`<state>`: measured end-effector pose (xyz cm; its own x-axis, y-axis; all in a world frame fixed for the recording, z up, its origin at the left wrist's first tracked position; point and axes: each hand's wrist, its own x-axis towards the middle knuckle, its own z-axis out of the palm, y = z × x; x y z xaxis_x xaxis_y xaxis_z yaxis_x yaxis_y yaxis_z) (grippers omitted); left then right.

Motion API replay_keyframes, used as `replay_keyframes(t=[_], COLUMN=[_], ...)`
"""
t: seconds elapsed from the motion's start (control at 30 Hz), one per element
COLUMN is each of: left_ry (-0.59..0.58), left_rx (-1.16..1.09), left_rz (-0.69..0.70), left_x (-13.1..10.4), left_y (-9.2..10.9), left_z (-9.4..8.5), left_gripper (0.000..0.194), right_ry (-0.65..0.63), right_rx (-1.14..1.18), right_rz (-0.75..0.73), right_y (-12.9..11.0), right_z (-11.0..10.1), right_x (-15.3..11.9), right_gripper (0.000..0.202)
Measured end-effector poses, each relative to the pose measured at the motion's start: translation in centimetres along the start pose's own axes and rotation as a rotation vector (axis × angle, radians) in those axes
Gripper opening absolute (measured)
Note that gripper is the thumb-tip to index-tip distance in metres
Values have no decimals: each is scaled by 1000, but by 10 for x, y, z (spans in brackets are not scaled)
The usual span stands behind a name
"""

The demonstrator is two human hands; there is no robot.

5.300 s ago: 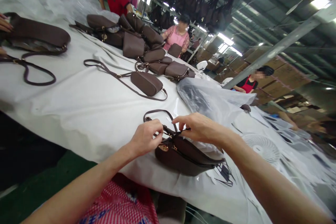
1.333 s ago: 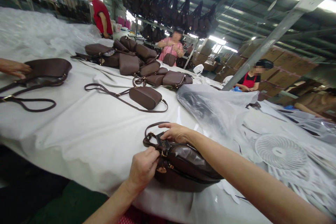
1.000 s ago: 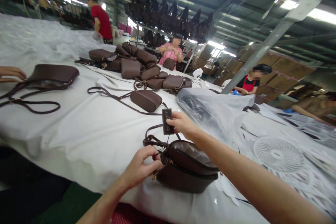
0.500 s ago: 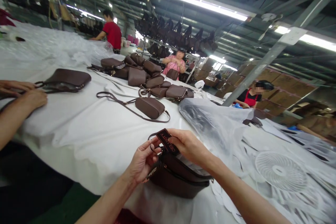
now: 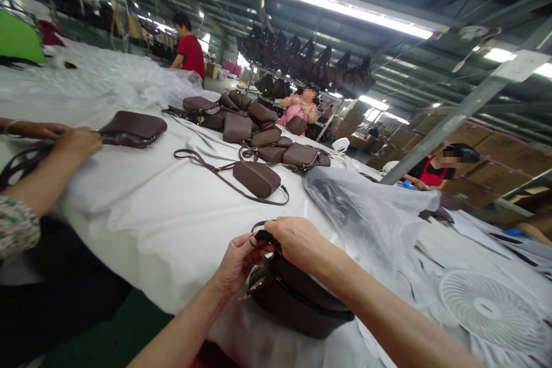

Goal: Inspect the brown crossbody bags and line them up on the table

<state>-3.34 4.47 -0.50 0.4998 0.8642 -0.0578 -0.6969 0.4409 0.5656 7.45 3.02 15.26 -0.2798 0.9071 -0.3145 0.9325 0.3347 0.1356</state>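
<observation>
A dark brown handbag [image 5: 302,305] with gold zip pulls stands on the white-covered table right in front of me. At its near upper end, my left hand [image 5: 236,264] pinches a thin dark cord loop between thumb and fingertips. My right hand [image 5: 297,244] reaches over the bag's top with its fingers closed on a dark hang tag [image 5: 266,236], whose printed face is turned out of sight. Both hands' fingertips almost meet there. Part of the bag's top is hidden behind my right wrist and forearm.
Beyond lie a strapped brown bag [image 5: 257,179] and a pile of similar bags [image 5: 238,126]. Clear plastic [image 5: 366,195] and a white fan [image 5: 487,307] are to the right. At left, a co-worker's hands [image 5: 75,141] hold another bag [image 5: 133,128]. More people work farther back.
The hang tag has turned, so its lettering no longer shows. My right hand has curled lower over it, close to my left fingertips. The view has shifted slightly left.
</observation>
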Motion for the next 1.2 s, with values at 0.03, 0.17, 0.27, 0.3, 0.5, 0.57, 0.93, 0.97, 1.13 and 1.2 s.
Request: replay_keyframes(t=[0.03,0.17,0.27,0.3,0.5,0.57,0.93,0.97,1.13,1.2], left_ry=[-1,39,48,40,23,23,-31,-44,10,85], left_rx=[35,132,176,192,230,256,998,1037,948,836], left_rz=[15,56,42,34,6,-2,213,250,278,244], left_x=[1,1,1,1,1,0,-10,-14,-41,-54], left_y=[2,9,10,10,7,10,53,57,94,112], left_z=[0,5,6,6,1,3,9,9,-2,-16], left_gripper=[36,33,39,41,42,41,32,30,25,26], right_ry=[-20,-45,-51,-60,-188,-188,15,44,12,-15], right_rx=[-24,-53,-52,-70,-216,-214,-94,-44,288,326], right_rz=[13,47,44,44,99,79,-31,-23,-51,6], right_y=[-4,-21,-30,-32,-45,-44,-14,-9,23,30], right_z=[-3,-11,-13,-13,-10,-10,0,3,19,26], right_x=[2,9,11,11,17,18,15,10,-37,-52], right_gripper=[20,13,7,8,22,24,12,17,66,50])
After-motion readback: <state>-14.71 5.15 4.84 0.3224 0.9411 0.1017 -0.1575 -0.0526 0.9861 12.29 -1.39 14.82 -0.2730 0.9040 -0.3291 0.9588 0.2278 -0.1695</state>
